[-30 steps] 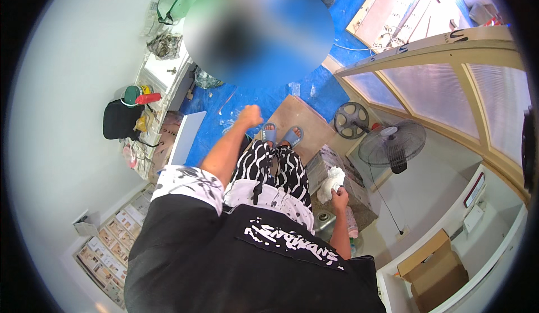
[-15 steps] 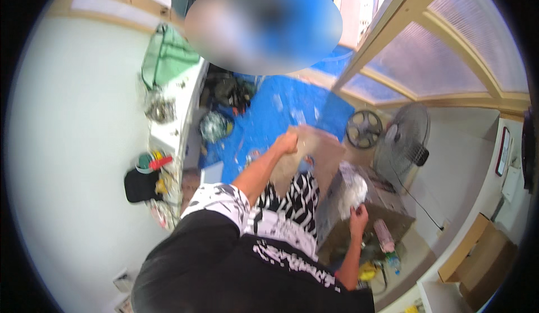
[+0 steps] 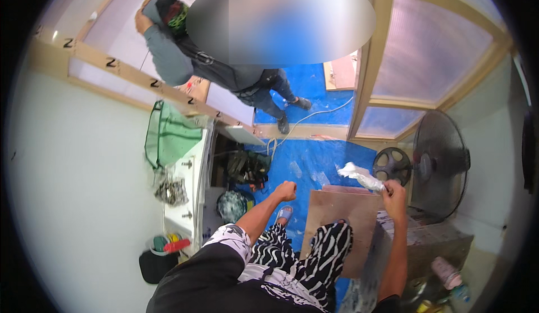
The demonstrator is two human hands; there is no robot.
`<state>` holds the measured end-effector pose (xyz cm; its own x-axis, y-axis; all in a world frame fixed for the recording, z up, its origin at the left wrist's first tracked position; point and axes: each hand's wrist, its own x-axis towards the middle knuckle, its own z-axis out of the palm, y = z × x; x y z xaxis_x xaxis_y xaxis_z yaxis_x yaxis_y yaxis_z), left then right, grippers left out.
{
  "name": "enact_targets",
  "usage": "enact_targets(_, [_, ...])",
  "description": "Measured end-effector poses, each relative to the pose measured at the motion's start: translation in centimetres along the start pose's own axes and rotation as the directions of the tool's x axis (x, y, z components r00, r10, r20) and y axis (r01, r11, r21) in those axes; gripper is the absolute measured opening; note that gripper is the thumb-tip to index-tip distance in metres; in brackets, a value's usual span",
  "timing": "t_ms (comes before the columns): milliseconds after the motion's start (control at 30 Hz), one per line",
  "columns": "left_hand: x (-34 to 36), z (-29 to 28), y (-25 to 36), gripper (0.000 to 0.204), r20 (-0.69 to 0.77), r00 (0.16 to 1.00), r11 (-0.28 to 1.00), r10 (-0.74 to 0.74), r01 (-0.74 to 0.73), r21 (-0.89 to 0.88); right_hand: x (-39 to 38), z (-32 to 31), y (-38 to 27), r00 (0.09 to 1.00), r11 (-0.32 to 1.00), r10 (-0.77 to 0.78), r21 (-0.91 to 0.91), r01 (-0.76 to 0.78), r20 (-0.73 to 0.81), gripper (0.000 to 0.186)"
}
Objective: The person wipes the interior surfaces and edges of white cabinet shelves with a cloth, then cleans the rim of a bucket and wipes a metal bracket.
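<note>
Seen from above, a person's bare right hand [image 3: 394, 193] grips one end of a crumpled white bundle [image 3: 364, 176], thumb and fingers pinched around it. The bundle is held out in front and to the right, its loose end pointing left, over the far edge of a brown board [image 3: 337, 203]. The left hand [image 3: 286, 190] is out ahead, fingers curled closed, with nothing seen in it. Blue sheeting [image 3: 281, 156] covers the floor; the left sandal [image 3: 285, 215] is on it, while the right foot is mostly hidden by a trouser leg over the board.

To carry the bundle well, the pinch should stay firm, since only one end is held and the loose end looks likely to sag. It seems wise to keep it clear of the fan [image 3: 441, 167] and spoked disc [image 3: 392, 166] close by on the right. Feet are best placed flat, minding the board's edge and the pale cord [image 3: 314, 114] farther ahead, near a co-worker [image 3: 230, 69].
</note>
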<state>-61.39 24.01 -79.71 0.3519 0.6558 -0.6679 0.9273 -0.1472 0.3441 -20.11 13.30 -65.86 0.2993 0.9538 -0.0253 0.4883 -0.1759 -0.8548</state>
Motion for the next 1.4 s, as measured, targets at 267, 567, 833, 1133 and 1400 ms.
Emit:
enact_targets(267, [16.5,6.1,-14.7,0.019,-0.110,0.983,0.988,0.146,-0.151,-0.037,-4.9,12.2,8.6,0.958,0.989,-0.073,-0.146,0.032,-0.278,0.014])
enact_targets(567, [5.2,13.8,-52.7,0.038,-0.080,0.996,0.982,0.048,-0.032,0.185,-25.5,22.0,23.3,0.650,0.880,0.470,0.262,-0.396,-0.598,0.021])
enact_targets(833, [-7.1,13.8,-63.5,0.035,0.081,0.882,0.884,-0.465,0.459,0.086,-36.8,27.6,27.4,0.377,0.781,0.372,0.067,-0.620,-0.848,0.028])
enact_targets(1133, [-4.3,11.7,-54.4,0.013,-0.030,0.992,0.977,-0.123,0.115,-0.179,-36.6,31.2,20.8,0.556,0.683,0.630,0.045,-0.729,-0.542,0.032])
enact_targets(1400, [-2.2,8.0,-46.1,0.013,-0.063,0.997,0.872,0.053,-0.077,-0.483,-36.2,32.2,16.5,0.527,0.710,0.624,0.137,-0.691,-0.577,0.030])
